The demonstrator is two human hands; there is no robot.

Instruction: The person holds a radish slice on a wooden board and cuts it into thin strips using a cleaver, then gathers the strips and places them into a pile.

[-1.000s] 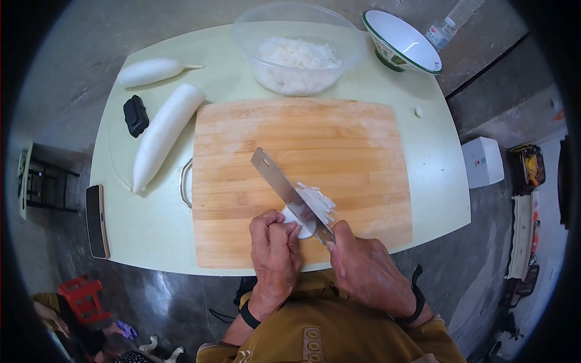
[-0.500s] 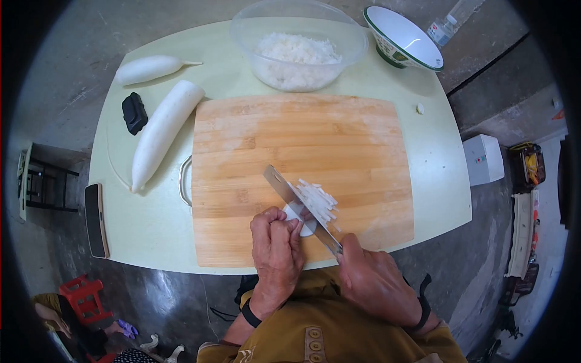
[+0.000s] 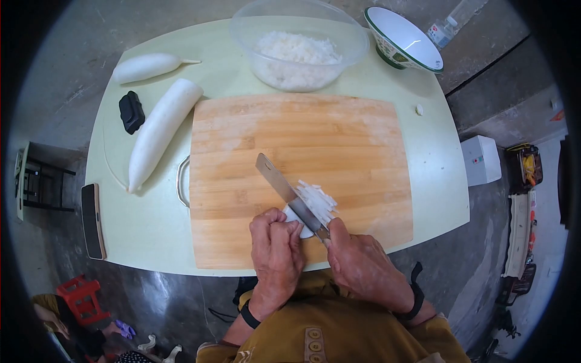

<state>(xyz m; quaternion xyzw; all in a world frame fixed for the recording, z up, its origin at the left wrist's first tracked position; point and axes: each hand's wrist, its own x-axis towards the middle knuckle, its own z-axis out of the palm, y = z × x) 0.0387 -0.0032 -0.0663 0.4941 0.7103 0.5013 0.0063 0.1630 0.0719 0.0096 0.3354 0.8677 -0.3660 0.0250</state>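
Observation:
My right hand (image 3: 366, 266) is closed around the handle of a kitchen knife (image 3: 279, 183), whose blade points up and to the left over the wooden cutting board (image 3: 242, 157). Under the blade's edge lies a white radish piece (image 3: 293, 216). With curled fingers, my left hand (image 3: 276, 245) grips that piece close beside the blade. On the blade's right side is a small heap of radish shreds (image 3: 316, 199). Part of the radish piece is hidden by my fingers and the knife.
A clear plastic bowl (image 3: 242, 45) of white shreds stands behind the board. Two whole radishes (image 3: 163, 133), a black case (image 3: 131, 112) and a phone (image 3: 92, 221) lie left. An enamel bowl (image 3: 402, 39) and plastic bottle (image 3: 443, 31) are back right. Another person sits lower left.
The knife and my right hand have moved up and to the left, the blade reaching farther across the board. My left hand stays in place on the radish piece.

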